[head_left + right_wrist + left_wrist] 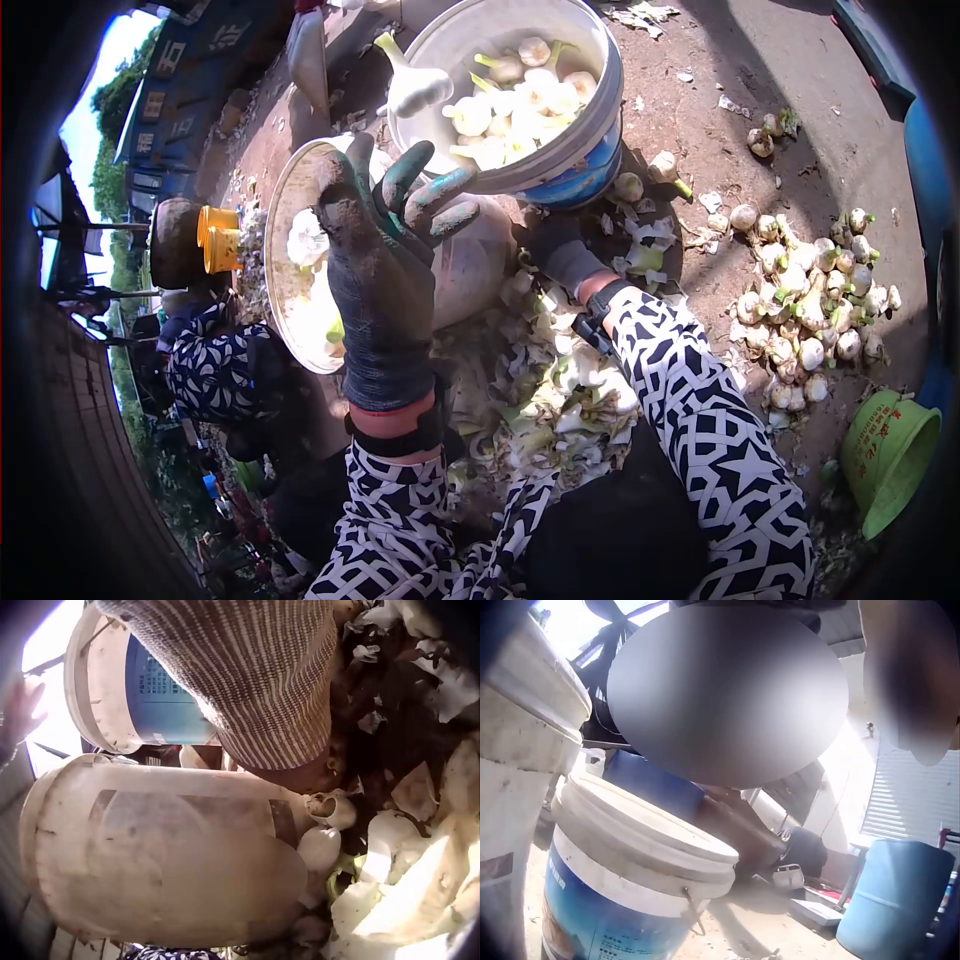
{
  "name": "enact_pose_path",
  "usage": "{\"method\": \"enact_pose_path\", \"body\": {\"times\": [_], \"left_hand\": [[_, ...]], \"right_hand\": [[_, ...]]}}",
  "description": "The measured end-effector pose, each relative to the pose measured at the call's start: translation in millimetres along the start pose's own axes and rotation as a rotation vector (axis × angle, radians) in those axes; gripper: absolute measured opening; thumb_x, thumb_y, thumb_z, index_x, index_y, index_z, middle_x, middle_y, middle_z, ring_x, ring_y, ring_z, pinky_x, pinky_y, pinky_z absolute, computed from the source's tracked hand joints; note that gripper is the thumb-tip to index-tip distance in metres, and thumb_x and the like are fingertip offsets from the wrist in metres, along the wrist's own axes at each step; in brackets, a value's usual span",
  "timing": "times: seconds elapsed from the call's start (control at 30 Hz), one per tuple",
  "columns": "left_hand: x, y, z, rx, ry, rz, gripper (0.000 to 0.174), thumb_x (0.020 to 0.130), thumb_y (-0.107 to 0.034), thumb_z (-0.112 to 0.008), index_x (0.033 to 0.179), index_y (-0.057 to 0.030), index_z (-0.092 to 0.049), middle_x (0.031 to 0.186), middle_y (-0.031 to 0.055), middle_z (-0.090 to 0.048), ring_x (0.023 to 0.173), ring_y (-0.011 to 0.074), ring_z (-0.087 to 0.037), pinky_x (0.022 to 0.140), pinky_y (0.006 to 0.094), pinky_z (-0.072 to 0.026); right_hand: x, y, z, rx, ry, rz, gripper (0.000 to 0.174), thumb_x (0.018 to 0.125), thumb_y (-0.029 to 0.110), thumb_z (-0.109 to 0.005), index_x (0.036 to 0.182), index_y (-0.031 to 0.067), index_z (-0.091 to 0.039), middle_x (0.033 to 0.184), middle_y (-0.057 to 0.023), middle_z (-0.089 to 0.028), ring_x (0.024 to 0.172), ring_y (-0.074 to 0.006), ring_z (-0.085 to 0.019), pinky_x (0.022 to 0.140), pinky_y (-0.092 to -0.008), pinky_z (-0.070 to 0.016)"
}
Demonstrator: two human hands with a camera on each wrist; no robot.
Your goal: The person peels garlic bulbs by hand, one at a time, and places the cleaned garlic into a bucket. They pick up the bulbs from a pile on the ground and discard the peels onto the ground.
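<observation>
My left hand, in a dirty grey glove with green fingertips, is raised over the white bucket at left, fingers parted and holding nothing. Beyond its fingertips, and apart from them, a garlic bulb with a short stem overlaps the rim of the blue-labelled bucket. Trimmed garlic bulbs fill much of that bucket. Low beside the buckets is my right hand, gloved too, over the shaded ground. In the right wrist view its striped knit glove shows, but its fingers are hidden and I cannot tell what they hold.
Garlic peelings cover the ground in front of me. A pile of garlic bulbs lies at right, near a green basin. Yellow buckets and a person in a patterned top are at left.
</observation>
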State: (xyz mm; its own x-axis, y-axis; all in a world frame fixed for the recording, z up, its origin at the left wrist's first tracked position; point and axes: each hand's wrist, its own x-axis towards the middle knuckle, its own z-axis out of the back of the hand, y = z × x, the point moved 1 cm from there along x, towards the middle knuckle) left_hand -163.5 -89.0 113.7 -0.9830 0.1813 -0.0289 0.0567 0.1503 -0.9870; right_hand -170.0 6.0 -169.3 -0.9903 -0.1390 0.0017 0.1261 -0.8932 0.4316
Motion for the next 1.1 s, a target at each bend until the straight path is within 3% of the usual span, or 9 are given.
{"method": "enact_pose_path", "body": {"times": [0.17,0.23,0.27,0.33,0.43,0.67,0.93,1.03,1.1], "left_hand": [[-59,89,28,0.618,0.141,0.003,0.074,0.084,-0.030,-0.072,0.141,0.0001,-0.037,0.131,0.0169,-0.048,0.114,0.0268,-0.055,0.098,0.0374,-0.0448],[-70,127,33,0.951,0.196,-0.061,0.074,0.078,-0.015,-0.076,0.140,0.0002,-0.038,0.135,0.0147,-0.045,0.120,0.0227,-0.049,0.101,0.0349,-0.0426],[-74,140,32,1.027,0.233,-0.070,0.074,0.076,-0.009,-0.077,0.139,0.0001,-0.039,0.137,0.0139,-0.044,0.123,0.0207,-0.047,0.101,0.0339,-0.0419],[-84,151,16,0.338,0.292,0.225,0.074,0.074,-0.006,-0.078,0.138,0.0009,-0.041,0.131,0.0126,-0.050,0.118,0.0182,-0.051,0.101,0.0311,-0.0427],[-94,154,1,0.325,0.326,0.180,0.072,0.073,-0.006,-0.079,0.135,0.0021,-0.043,0.128,0.0118,-0.054,0.114,0.0182,-0.054,0.099,0.0305,-0.0444],[-114,133,-47,0.840,0.283,-0.332,0.073,0.066,-0.009,-0.084,0.129,0.0029,-0.049,0.121,0.0162,-0.060,0.108,0.0211,-0.061,0.095,0.0330,-0.0487],[-100,122,-57,-0.027,0.376,0.558,0.063,0.077,-0.001,-0.073,0.132,0.0016,-0.044,0.116,0.0128,-0.060,0.090,0.0158,-0.062,0.077,0.0263,-0.0526],[-105,126,-63,0.348,0.606,-0.130,0.040,0.088,-0.006,-0.064,0.124,0.0000,-0.050,0.120,0.0124,-0.061,0.096,0.0220,-0.065,0.084,0.0309,-0.0516],[-94,124,-57,0.706,0.744,-0.024,0.028,0.098,-0.012,-0.045,0.122,0.0014,-0.053,0.116,0.0170,-0.062,0.094,0.0262,-0.064,0.085,0.0324,-0.0510]], "right_hand": [[-27,-31,-3,0.362,-0.032,-0.039,0.026,0.080,0.026,-0.065,0.102,0.0105,-0.065,0.098,-0.0137,-0.067,0.092,-0.0306,-0.065,0.075,-0.0436,-0.0520],[-67,-27,41,1.216,0.312,-0.484,0.027,0.083,0.026,-0.068,0.103,0.0085,-0.066,0.100,-0.0120,-0.068,0.091,-0.0246,-0.066,0.078,-0.0377,-0.0513],[-83,-31,43,0.864,0.082,-0.204,0.031,0.086,0.026,-0.069,0.107,0.0041,-0.066,0.097,-0.0101,-0.069,0.088,-0.0169,-0.065,0.077,-0.0324,-0.0513],[-118,-18,85,1.247,0.060,-0.223,0.033,0.090,0.024,-0.065,0.115,0.0022,-0.060,0.098,-0.0075,-0.067,0.085,-0.0111,-0.063,0.071,-0.0278,-0.0523],[-154,-26,114,1.884,-0.038,-0.370,0.046,0.093,0.026,-0.062,0.128,0.0012,-0.049,0.099,-0.0045,-0.063,0.082,-0.0111,-0.062,0.068,-0.0224,-0.0527],[-182,-14,156,1.087,-0.137,-0.453,0.027,0.089,0.028,-0.067,0.096,0.0023,-0.062,0.088,-0.0078,-0.065,0.080,-0.0141,-0.060,0.074,-0.0304,-0.0488],[-208,-38,182,0.897,-0.224,-0.149,0.019,0.092,0.018,-0.060,0.099,0.0001,-0.061,0.083,-0.0074,-0.063,0.072,-0.0133,-0.059,0.065,-0.0289,-0.0484],[-220,-37,188,1.527,0.178,-0.290,0.016,0.090,0.015,-0.063,0.098,0.0012,-0.063,0.074,-0.0039,-0.062,0.051,-0.0074,-0.053,0.044,-0.0211,-0.0409],[-233,-25,189,1.843,0.437,-0.407,0.023,0.090,0.018,-0.063,0.103,-0.0016,-0.062,0.071,-0.0059,-0.063,0.044,-0.0074,-0.050,0.038,-0.0207,-0.0392]]}}
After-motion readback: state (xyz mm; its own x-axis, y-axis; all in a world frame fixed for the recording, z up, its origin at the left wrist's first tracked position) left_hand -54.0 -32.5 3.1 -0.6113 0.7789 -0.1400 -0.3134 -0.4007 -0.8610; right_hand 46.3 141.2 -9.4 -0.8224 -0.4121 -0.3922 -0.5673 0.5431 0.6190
